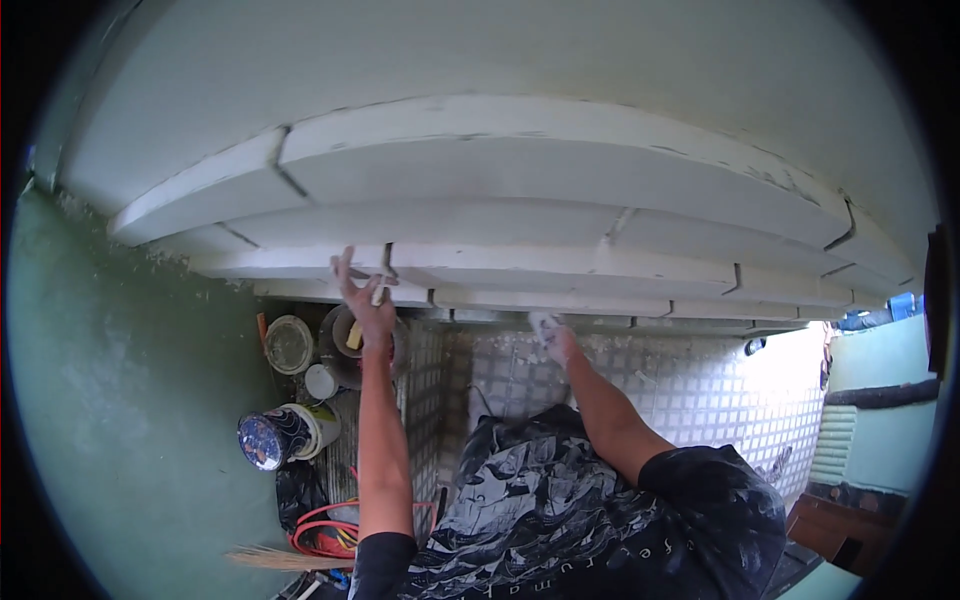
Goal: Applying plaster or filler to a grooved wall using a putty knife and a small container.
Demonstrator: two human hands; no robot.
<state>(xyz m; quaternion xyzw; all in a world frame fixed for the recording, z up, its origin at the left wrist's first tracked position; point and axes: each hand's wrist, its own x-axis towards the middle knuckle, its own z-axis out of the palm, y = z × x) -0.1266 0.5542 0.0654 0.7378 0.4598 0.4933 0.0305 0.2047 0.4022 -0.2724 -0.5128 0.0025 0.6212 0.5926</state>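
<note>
A wall of large white blocks (520,170) with dark joints fills the upper half of the view. My left hand (365,295) reaches up with its fingers spread and rests on the lower edge of a block, near a vertical joint (388,258). It holds nothing. My right hand (551,336) is coated in white dust and presses against the bottom course of the wall. Its fingers are hidden, so I cannot tell if they hold anything. My dark patterned shirt (560,510) fills the lower middle.
Below the left hand stand a dark bucket (345,345) with a yellow object inside, a round lid (289,344), a small white cup (321,381) and a tipped paint can (280,433). A red cable coil (322,530) and broom (270,558) lie lower. Checker-plate floor (690,385); green wall (110,400) at left.
</note>
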